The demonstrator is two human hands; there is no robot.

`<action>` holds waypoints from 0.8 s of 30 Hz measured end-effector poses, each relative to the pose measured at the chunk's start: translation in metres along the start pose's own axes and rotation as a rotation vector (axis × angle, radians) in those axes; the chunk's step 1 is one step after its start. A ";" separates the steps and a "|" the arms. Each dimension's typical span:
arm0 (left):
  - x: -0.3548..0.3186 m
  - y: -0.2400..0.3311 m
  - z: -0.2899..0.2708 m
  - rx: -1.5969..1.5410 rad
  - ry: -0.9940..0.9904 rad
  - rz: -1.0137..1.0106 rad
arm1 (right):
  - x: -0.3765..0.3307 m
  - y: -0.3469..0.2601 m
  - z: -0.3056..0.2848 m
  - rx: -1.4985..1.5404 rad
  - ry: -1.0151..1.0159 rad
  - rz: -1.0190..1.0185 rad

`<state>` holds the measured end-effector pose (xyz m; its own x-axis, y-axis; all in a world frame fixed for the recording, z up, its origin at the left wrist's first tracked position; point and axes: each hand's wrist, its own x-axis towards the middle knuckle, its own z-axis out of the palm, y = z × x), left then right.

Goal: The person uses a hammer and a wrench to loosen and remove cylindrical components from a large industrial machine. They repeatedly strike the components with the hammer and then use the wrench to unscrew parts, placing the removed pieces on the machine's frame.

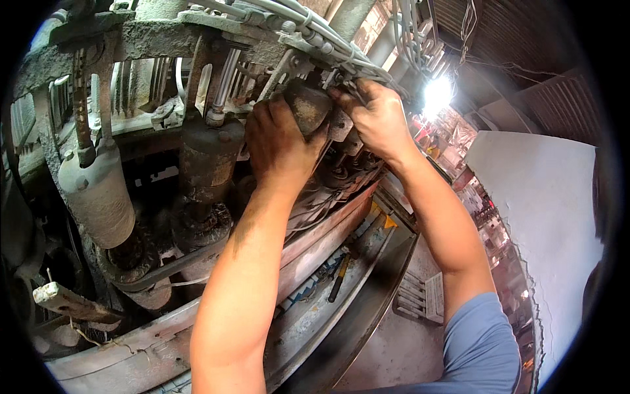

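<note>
My left hand, smudged with dark grime, is wrapped round a dusty dark cylinder on a large machine. Beside it, my right hand is closed, its fingers bent in at the metal parts near the cylinder's top. What those fingers grip is hidden behind them. A small metal block shows between the two hands. Similar units stand to the left: a dark cylinder on a rod and a pale dust-coated cylinder.
A dusty machine frame runs above, with grey hoses along it. Below lies a metal trough holding a yellow-and-black handled tool. A wooden bar juts out at lower left. A bright lamp shines behind my right arm.
</note>
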<state>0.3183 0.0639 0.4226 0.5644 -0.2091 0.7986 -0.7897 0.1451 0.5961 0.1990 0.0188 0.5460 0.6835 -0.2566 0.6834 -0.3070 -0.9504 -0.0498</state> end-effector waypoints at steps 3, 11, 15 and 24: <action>-0.003 0.000 0.005 0.063 -0.010 -0.003 | -0.001 0.014 0.000 0.042 -0.039 -0.073; -0.002 -0.008 0.009 -0.021 0.005 0.042 | -0.002 0.012 0.012 0.331 0.069 0.095; -0.003 -0.005 0.007 0.008 0.057 0.067 | -0.002 0.016 0.004 0.356 0.007 0.079; -0.001 -0.002 -0.001 0.016 0.046 0.044 | 0.001 -0.001 0.002 0.494 -0.036 0.219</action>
<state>0.3197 0.0643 0.4203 0.5392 -0.1582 0.8272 -0.8176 0.1373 0.5592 0.2013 0.0192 0.5454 0.6636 -0.4553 0.5936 -0.1024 -0.8413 -0.5309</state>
